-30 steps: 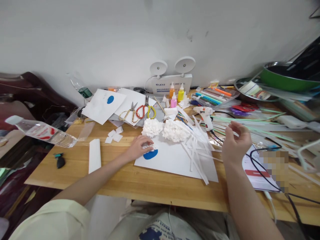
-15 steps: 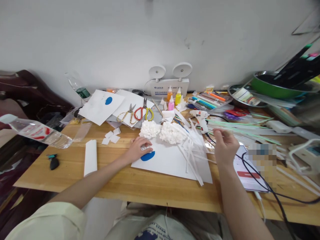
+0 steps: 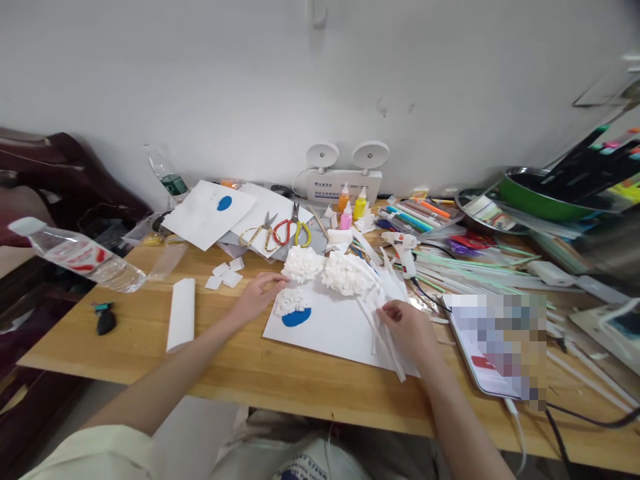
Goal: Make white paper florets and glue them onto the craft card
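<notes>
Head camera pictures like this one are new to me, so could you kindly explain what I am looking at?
The camera sits on a person's head and looks down at their own two bare hands over a wooden table. The left hand rests at the edge of a white sheet, beside a blue oval topped with white fluffy paper. The right hand lies on a pile of white paper strips; whether it grips one is unclear. Further back lie scissors, a glue gun and small paint bottles.
</notes>
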The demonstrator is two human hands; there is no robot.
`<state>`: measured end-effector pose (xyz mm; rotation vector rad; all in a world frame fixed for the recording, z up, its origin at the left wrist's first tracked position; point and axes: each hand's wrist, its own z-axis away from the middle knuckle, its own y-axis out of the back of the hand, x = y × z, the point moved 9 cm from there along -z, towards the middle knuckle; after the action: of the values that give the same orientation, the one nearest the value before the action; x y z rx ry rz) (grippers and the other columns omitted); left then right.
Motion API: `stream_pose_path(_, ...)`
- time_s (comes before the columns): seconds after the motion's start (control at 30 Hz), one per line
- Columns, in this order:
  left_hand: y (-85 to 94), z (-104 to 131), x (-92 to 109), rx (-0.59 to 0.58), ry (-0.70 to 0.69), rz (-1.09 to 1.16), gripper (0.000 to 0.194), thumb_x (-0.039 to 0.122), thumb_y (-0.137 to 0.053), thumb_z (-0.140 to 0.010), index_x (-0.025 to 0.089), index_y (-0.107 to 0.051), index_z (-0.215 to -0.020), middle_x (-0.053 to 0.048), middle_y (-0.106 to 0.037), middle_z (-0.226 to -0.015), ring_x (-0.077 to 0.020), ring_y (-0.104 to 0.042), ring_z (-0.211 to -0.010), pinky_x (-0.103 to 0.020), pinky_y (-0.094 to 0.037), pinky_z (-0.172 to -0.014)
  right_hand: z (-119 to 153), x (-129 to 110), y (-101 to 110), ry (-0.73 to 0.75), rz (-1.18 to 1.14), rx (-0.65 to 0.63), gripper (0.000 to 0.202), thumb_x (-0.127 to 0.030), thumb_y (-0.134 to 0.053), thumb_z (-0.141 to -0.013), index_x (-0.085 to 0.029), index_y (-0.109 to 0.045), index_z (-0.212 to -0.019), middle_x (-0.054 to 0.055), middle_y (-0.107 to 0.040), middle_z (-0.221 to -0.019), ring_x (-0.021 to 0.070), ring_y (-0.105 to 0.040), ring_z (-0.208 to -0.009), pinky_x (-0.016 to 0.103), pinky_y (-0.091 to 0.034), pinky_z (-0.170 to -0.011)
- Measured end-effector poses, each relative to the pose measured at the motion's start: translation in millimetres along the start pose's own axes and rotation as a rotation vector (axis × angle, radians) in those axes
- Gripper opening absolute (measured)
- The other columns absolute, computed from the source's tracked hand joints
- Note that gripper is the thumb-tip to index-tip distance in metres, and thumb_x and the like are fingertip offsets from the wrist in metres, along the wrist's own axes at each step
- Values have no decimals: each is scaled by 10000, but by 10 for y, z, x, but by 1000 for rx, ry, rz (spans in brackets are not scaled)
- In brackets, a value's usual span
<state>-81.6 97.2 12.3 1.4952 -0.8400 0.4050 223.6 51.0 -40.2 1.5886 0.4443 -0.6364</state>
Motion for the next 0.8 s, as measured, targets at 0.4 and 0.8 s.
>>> stream_pose_path(0.4, 105, 158, 242, 140, -103, 175, 184, 315, -497, -807, 190, -628, -840, -23, -636, -759, -146, -581, -750, -280, -467, -708, -444, -159, 308, 186, 129, 151, 184, -272, -453, -748, -191, -619, -757, 29, -601, -729, 146, -537, -574, 295, -404, -602)
stream_pose_path(0.8, -233, -120, 1264, 142, -427, 170, 295, 317, -470, -829, 204, -514, -1098, -77, -540, -1128, -202, -447, -1080, -366, -333, -933, -396, -969, 411, 237, -538, -126, 199, -359, -565, -719, -177, -586, -797, 7, -601, -653, 137, -575, -558, 249, -440, -520)
